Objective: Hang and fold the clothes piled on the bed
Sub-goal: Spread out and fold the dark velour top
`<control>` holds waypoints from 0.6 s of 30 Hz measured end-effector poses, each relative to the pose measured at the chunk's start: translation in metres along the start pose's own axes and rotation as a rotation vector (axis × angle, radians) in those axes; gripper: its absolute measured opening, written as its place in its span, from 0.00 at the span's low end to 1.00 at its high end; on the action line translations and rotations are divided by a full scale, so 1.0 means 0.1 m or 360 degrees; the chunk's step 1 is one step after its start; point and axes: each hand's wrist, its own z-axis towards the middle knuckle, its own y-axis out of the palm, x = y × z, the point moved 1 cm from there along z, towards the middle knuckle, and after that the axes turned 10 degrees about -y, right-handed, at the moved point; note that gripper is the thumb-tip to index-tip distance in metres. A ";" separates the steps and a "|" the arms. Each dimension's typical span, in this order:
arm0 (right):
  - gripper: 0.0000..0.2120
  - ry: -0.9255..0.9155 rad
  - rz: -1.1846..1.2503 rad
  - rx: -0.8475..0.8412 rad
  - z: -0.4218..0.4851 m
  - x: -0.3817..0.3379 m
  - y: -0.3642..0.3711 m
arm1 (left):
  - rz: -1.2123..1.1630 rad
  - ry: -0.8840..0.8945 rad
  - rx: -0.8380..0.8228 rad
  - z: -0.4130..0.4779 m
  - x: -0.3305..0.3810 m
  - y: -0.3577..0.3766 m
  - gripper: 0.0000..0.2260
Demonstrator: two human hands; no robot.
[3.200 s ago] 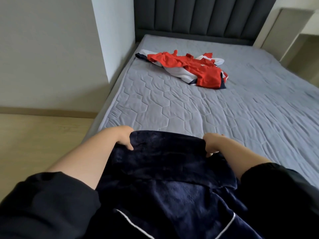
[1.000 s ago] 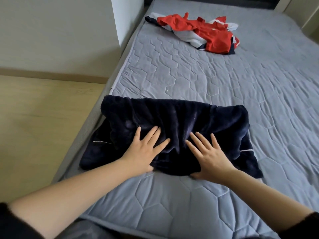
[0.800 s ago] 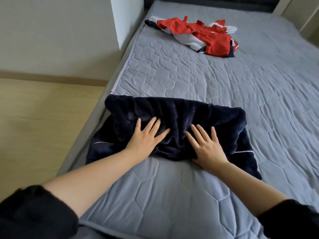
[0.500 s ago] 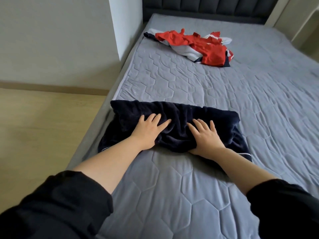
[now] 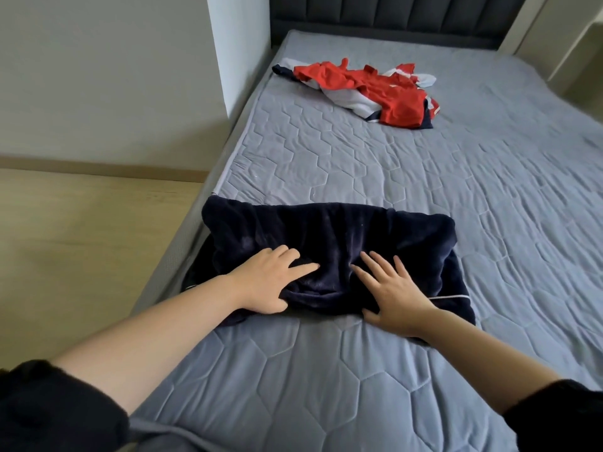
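A folded dark navy fleece garment (image 5: 342, 236) with thin white piping lies across the left part of the grey quilted bed (image 5: 424, 190). Its left end hangs slightly over the bed's edge. My left hand (image 5: 270, 282) rests flat on its near left part, fingers straight, thumb at the near edge. My right hand (image 5: 391, 291) presses flat on the near right part with fingers spread. Further up the bed lies a crumpled pile of red, white and navy clothes (image 5: 368, 89).
A dark padded headboard (image 5: 391, 17) stands at the far end. A white wall pillar (image 5: 235, 53) meets the bed's left side. Wooden floor (image 5: 81, 239) runs along the left of the bed. A beige cabinet (image 5: 574, 44) is at the far right.
The navy garment went from held up in both hands to laid folded on the bed. Since then both flat hands have stayed on it, sliding slightly toward its near edge.
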 end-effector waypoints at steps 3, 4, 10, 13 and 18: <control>0.31 0.0105 0.0297 0.0200 0.00 0.09 -0.11 | -0.0591 -0.0176 -0.0054 -0.06 -0.12 -0.05 0.34; 0.32 0.0108 0.0247 0.0195 0.00 0.10 -0.12 | -0.0682 -0.0222 -0.0017 -0.08 -0.17 -0.06 0.33; 0.37 0.0285 -0.0142 0.0191 0.05 0.06 -0.11 | -0.0102 -0.0419 0.0072 -0.13 -0.20 0.00 0.39; 0.32 0.0451 -0.0153 0.0228 0.10 0.06 -0.13 | 0.0004 -0.0571 0.0150 -0.05 -0.11 -0.03 0.37; 0.26 0.0470 -0.0120 0.0211 0.18 0.12 -0.25 | -0.0210 -0.0682 0.0382 0.00 -0.11 -0.19 0.29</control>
